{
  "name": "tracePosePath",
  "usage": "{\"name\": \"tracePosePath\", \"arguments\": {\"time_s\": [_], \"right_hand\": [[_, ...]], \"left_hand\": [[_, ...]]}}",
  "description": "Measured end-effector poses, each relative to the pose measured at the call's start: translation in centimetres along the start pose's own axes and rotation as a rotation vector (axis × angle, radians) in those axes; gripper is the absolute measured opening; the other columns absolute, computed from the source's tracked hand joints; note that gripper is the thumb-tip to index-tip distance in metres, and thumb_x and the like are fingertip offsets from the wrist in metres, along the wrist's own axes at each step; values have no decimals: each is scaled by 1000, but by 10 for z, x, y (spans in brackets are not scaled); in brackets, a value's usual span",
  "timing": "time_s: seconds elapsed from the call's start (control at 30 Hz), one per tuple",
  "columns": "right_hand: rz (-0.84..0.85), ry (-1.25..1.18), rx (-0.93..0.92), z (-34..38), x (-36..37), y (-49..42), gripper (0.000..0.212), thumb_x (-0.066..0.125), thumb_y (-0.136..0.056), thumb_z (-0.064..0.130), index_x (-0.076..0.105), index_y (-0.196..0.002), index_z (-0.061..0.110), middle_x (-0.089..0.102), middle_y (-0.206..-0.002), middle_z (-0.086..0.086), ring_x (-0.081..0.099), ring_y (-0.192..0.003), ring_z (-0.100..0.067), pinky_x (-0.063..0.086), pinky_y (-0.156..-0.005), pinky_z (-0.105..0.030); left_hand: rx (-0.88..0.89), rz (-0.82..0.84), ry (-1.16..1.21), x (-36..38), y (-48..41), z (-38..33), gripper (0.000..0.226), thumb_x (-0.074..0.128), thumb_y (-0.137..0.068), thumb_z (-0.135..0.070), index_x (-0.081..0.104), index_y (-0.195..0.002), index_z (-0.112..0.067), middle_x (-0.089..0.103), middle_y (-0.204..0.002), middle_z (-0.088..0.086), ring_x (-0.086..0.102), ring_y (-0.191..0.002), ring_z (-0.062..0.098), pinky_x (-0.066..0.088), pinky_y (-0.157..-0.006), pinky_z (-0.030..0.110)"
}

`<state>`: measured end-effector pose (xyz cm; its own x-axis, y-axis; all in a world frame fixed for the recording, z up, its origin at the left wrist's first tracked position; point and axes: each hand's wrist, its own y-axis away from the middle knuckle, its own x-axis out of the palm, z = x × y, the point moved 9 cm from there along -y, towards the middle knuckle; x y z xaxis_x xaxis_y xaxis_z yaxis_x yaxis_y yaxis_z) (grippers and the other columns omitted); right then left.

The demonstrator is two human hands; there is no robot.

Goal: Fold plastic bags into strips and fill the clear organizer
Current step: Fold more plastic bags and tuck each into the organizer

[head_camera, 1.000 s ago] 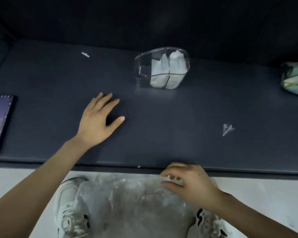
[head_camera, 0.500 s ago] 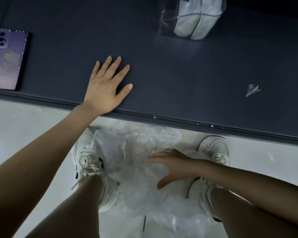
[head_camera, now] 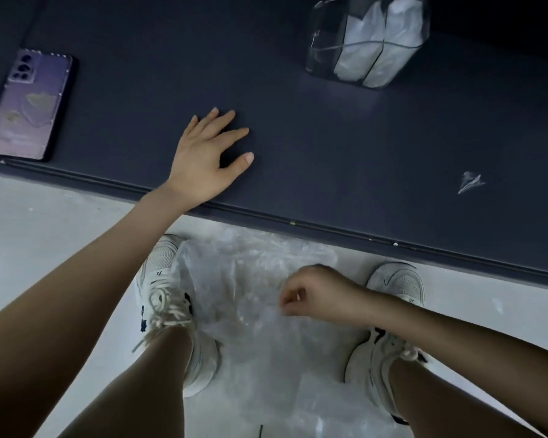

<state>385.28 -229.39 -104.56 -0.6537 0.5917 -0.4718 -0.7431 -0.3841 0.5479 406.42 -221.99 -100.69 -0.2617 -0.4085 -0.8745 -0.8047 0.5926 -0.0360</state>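
A heap of clear plastic bags [head_camera: 253, 311] lies on the pale floor between my two white shoes. My right hand [head_camera: 317, 294] is down in the heap, its fingers curled and pinching a bag. My left hand [head_camera: 208, 158] rests flat on the dark table [head_camera: 345, 159] near its front edge, fingers spread. The clear organizer [head_camera: 366, 39] stands at the table's far right and holds two folded white strips in its right part; its left part looks empty.
A purple phone [head_camera: 29, 104] lies on the table at the left edge. A small scrap of clear plastic [head_camera: 470, 181] sits on the table to the right. My shoes [head_camera: 168, 298] and legs flank the heap below the table edge.
My right hand went from lying open on the bags to curling and pinching one. The view has tilted further down. My left hand stays flat on the table.
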Motion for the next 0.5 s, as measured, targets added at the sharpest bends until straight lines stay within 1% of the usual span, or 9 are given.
{"name": "tracePosePath", "arguments": {"time_s": [0.07,0.13,0.17,0.23,0.3,0.37,0.43,0.47,0.5], "right_hand": [[-132,-121,-44,29,-53,11,6,73,-84,24,73,-85,18,64,-80,14,58,-78,-1,46,-76,-21],[-287,-247,-88,50,-109,23,6,75,-82,21,72,-81,16,70,-85,5,65,-83,-9,50,-80,-24],[-354,-324,-92,56,-135,27,5,75,-82,16,72,-81,12,72,-86,0,67,-83,-12,51,-80,-23],[-487,-487,-89,57,-178,31,3,73,-82,9,71,-80,7,72,-81,-3,67,-76,-12,53,-75,-20],[-636,-577,-91,55,-211,33,4,71,-82,6,70,-79,7,70,-74,0,65,-71,-10,52,-68,-17],[-772,-581,-99,54,-237,34,5,71,-83,5,70,-78,7,69,-71,1,63,-68,-8,50,-65,-16],[-876,-566,-95,55,-254,34,6,71,-83,6,70,-77,8,69,-70,-1,61,-65,-8,50,-64,-15],[-919,-564,-88,54,-260,34,7,72,-83,7,70,-76,9,68,-69,-1,59,-63,-7,50,-62,-15],[-953,-563,-77,53,-265,34,8,73,-83,8,70,-75,10,67,-67,-1,58,-60,-6,49,-60,-15]], "left_hand": [[-126,-37,272,-18,-3,-3,49,50,-88,-51,64,-125,-22,51,-141,3,41,-136,19,25,-114,30],[-208,-91,571,-41,-7,-16,24,57,-91,-42,69,-108,-30,62,-122,-7,55,-117,8,41,-105,28],[-231,-142,676,-57,-9,-24,17,58,-92,-40,70,-99,-30,67,-111,-9,60,-106,6,46,-98,29],[-221,-273,774,-96,-10,-41,23,56,-91,-45,71,-84,-28,69,-85,-14,62,-83,1,49,-81,23],[-166,-351,808,-131,-6,-62,35,53,-86,-55,71,-74,-28,66,-71,-13,58,-71,1,45,-71,19],[-106,-316,816,-150,-4,-81,44,48,-82,-64,72,-77,-26,68,-73,-8,61,-71,5,46,-71,22],[-106,-204,825,-147,-4,-92,49,46,-77,-70,72,-84,-30,71,-80,-4,66,-76,10,49,-73,27],[-112,-156,810,-142,-5,-95,51,45,-74,-72,72,-86,-30,71,-83,-3,66,-79,11,50,-73,26],[-116,-127,776,-137,-5,-97,52,45,-73,-73,71,-87,-29,71,-86,-6,66,-82,9,49,-72,20]]}}
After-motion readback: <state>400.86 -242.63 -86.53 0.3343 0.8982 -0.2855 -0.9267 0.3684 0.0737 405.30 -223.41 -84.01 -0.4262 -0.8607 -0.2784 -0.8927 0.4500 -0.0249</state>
